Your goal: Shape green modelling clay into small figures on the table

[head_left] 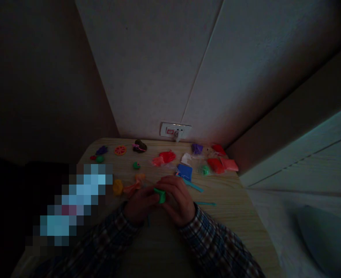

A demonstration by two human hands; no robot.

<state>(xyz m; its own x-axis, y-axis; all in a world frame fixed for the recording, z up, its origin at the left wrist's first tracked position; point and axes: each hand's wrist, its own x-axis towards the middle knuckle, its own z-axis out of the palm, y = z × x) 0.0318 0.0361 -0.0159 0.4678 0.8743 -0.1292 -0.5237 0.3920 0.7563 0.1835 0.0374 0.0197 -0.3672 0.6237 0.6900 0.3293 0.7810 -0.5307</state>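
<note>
A small piece of green modelling clay (160, 195) is held between my two hands, just above the wooden table. My left hand (140, 204) pinches it from the left with thumb and fingers. My right hand (179, 199) curls around it from the right, its fingertips at the top of the piece. Close to my left hand lie an orange clay strip (132, 188) and a yellow-orange lump (117, 187). Beyond my right hand are a blue clay packet (184, 172) and a light-blue plastic tool (194, 186).
Along the back of the table (231, 216) sit a brown clay shape (139, 146), an orange-red disc (120, 150), purple clay (102, 150) and red packets (216, 165). A second thin blue tool (206, 203) lies right. A wall socket (175, 131) with a plug is behind.
</note>
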